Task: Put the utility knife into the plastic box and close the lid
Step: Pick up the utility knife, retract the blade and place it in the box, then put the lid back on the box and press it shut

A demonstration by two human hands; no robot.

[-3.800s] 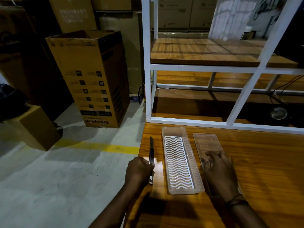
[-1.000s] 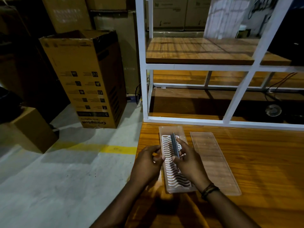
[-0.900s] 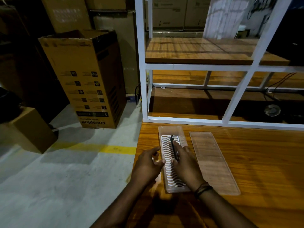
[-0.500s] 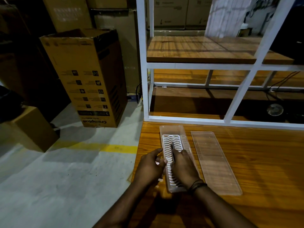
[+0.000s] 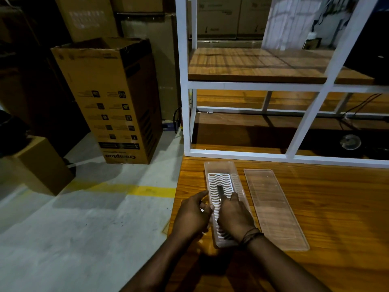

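A long clear plastic box (image 5: 219, 167) with a white wavy insert lies on the wooden table (image 5: 326, 203), near its left edge. My right hand (image 5: 234, 218) is down inside the box, fingers closed on the dark utility knife (image 5: 220, 189), whose far tip shows against the insert. The rest of the knife is hidden under that hand. My left hand (image 5: 192, 216) grips the box's left wall. The clear lid (image 5: 273, 207) lies flat on the table just right of the box.
A white metal frame with wooden shelves (image 5: 252, 66) stands at the table's far edge. Left of the table is grey floor with a yellow line (image 5: 145, 190), a tall cardboard carton (image 5: 109, 98) and a smaller box (image 5: 40, 165).
The knife went from the table left of the box, in my left hand, to my right hand and down into the box. My left hand now holds the box wall.
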